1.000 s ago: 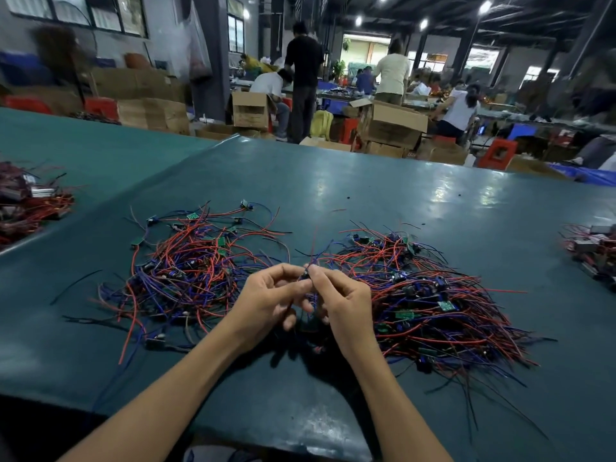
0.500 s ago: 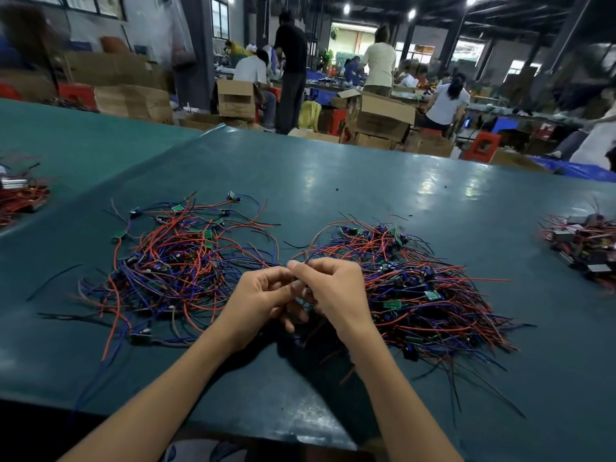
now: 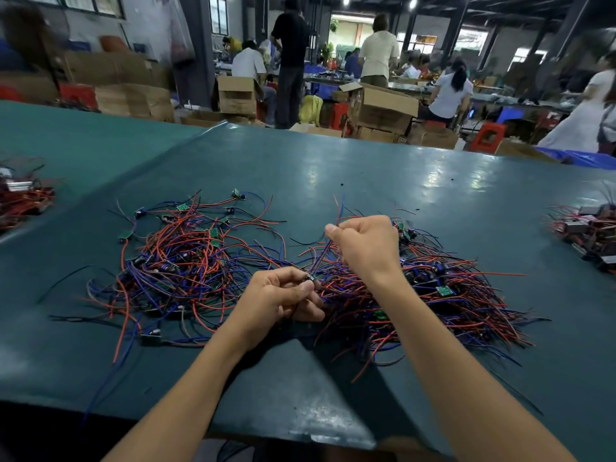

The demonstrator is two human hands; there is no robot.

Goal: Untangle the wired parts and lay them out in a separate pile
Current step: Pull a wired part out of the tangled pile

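Observation:
Two heaps of red, blue and black wires with small green boards lie on the dark green table (image 3: 333,168). The looser pile (image 3: 180,261) spreads at the left; the tangled heap (image 3: 443,295) sits at the right. My left hand (image 3: 283,298) pinches the small board end of one wired part (image 3: 311,278) between the heaps. My right hand (image 3: 366,245) is raised above the tangled heap, its fingers curled round that part's red and blue wires, whose ends stick up past the thumb.
Another wired bundle (image 3: 23,198) lies at the table's far left, and one more (image 3: 590,228) at the far right. Beyond the table's far edge stand cardboard boxes (image 3: 383,108), red stools and several people at benches.
My right hand has risen up and away from the left, drawing the wires out through its fingers. My left hand stays low, holding the board end. The camera tilted slightly.

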